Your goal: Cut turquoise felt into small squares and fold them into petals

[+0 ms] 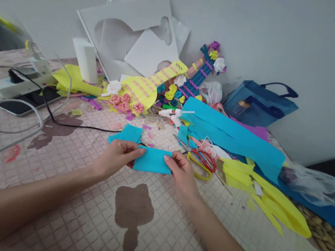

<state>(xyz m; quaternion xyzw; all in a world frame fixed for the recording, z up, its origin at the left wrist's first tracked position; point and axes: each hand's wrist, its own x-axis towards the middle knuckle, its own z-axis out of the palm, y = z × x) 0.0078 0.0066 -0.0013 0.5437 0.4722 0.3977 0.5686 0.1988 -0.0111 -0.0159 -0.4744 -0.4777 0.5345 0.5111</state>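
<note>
Between my two hands a rectangle of bright blue crepe paper (153, 160) is stretched out flat above the table. My left hand (119, 154) pinches its left end, thumb on top. The right end is pinched the same way by my right hand (182, 172). Just behind my left hand lies another piece of blue crepe paper (130, 133). Scissors with red handles (206, 160) and a pair with yellow handles (201, 169) rest beyond my right hand. A white glue gun (172, 115) lies farther back.
A yellow paper guitar (143, 91) with pink roses leans at the back, near a blue guitar (197, 79). Long blue crepe paper (233, 135) and yellow crepe strips (271, 196) spread at right. A power strip (15, 83), phone (29, 101) and cables occupy the left.
</note>
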